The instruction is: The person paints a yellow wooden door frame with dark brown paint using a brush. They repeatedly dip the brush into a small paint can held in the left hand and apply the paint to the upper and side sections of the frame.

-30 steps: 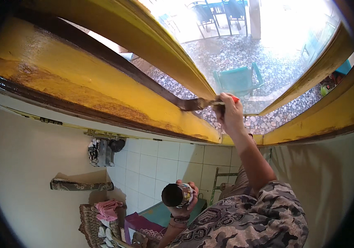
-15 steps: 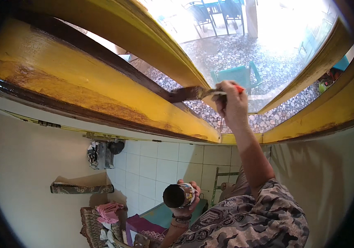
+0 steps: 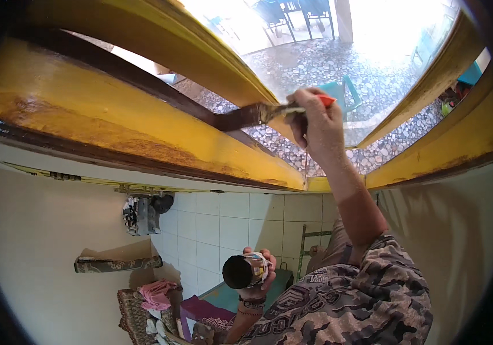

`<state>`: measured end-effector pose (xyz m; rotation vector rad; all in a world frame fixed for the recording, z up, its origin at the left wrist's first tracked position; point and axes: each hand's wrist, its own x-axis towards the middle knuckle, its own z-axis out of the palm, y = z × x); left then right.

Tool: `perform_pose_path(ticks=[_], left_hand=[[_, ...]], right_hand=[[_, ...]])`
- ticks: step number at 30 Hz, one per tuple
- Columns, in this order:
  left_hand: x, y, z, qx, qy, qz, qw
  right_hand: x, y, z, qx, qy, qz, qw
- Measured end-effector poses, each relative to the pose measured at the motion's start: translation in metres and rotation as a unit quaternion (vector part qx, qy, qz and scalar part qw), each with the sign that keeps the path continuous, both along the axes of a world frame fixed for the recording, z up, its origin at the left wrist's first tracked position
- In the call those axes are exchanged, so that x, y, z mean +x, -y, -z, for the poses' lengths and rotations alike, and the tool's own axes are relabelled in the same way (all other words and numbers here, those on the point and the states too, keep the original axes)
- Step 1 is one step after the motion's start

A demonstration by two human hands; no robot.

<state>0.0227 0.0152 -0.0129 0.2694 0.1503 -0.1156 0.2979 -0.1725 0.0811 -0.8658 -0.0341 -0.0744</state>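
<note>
Here the right hand fingers grip a paintbrush against the yellow frame, the left hand fingers wrapping a small can.

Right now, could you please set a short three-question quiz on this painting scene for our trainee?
1. True or false: the right hand holds the red-handled flat paintbrush.
2. What does the left hand hold?
A. the small round dark-mouthed paint tin
B. a roller
C. a rag
3. Fill in: the bristles touch the dark brown strip of the ____ wooden window frame.

Key: 1 true; 2 A; 3 yellow.
</note>
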Motion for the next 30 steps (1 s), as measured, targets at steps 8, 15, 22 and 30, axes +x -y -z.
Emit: perform_pose_path(ticks=[8, 15, 22, 30], left_hand=[[-0.002, -0.004, 0.005, 0.004, -0.004, 0.02, 1.0], [0.003, -0.003, -0.002, 0.011, -0.016, 0.036, 0.999], [0.003, -0.001, 0.0, -0.002, -0.025, 0.027, 0.999], [0.005, 0.0, 0.001, -0.005, -0.011, 0.028, 1.0]], right_hand=[[-0.006, -0.02, 0.092, 0.02, -0.061, -0.056, 0.996], [-0.008, -0.015, 0.153, -0.292, -0.109, 0.021, 0.95], [-0.01, -0.025, 0.021, -0.112, 0.003, -0.018, 0.993], [-0.006, -0.047, 0.122, 0.202, -0.144, -0.083, 0.965]])
